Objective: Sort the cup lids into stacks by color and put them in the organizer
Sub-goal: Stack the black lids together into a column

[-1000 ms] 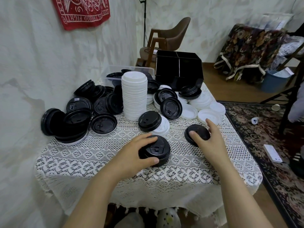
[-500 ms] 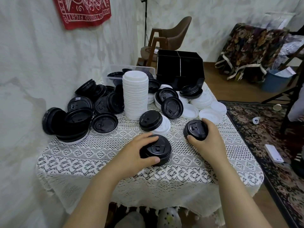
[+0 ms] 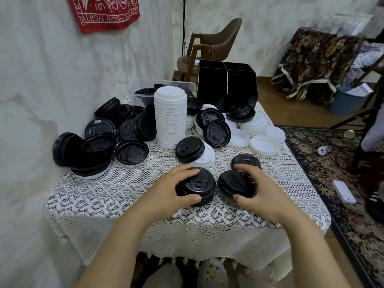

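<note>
A tall stack of lids (image 3: pixel 170 119) stands in the middle of the table (image 3: pixel 124 204). The organizer (image 3: pixel 226 86) sits behind it on the right, a tub (image 3: pixel 139 88) behind it on the left. Up front, a short stack (image 3: pixel 202 181) lies just left of one lid (image 3: pixel 234 183).

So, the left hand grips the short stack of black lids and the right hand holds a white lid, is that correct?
Not quite: the head view shows the right hand holding a black lid, not white. The left hand does grip the short black stack.

Plastic and lace
Black lids (image 3: pixel 204 183) under the left hand (image 3: pixel 172 190) faintly glossy; white lids (image 3: pixel 170 119) beyond it matt; tablecloth (image 3: pixel 104 194) rough openwork.
</note>
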